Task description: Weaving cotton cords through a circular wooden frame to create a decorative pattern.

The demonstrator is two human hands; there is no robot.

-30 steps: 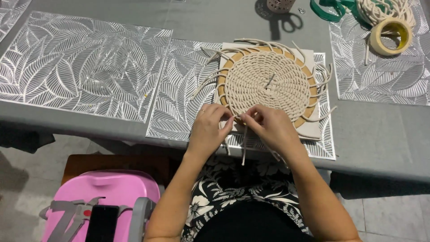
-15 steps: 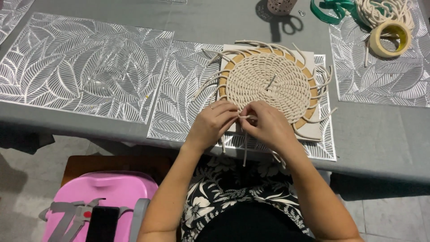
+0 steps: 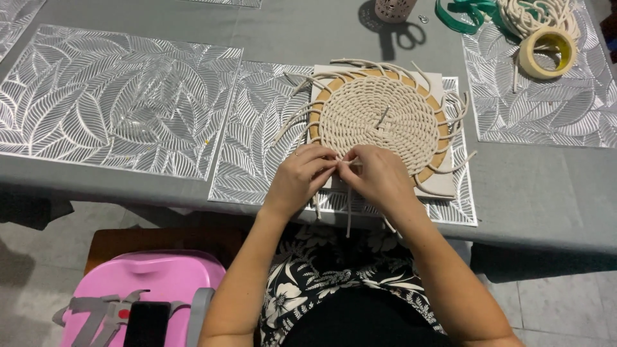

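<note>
Both hands are pinching cream cord: left hand and right hand closing on a strand at the woven disc's near rim. Risk: pulling too hard is puckering the weave, or sliding the board off the table's near edge.

Round cream woven cord mat lying flat on a board, loose strands fringing its rim

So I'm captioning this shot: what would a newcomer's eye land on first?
The round woven cord disc on its board, at the middle of the grey table, loose cord ends fanning out. The left hand and right hand pinch cords at its near edge. A pink plastic stool sits lower left.
</note>
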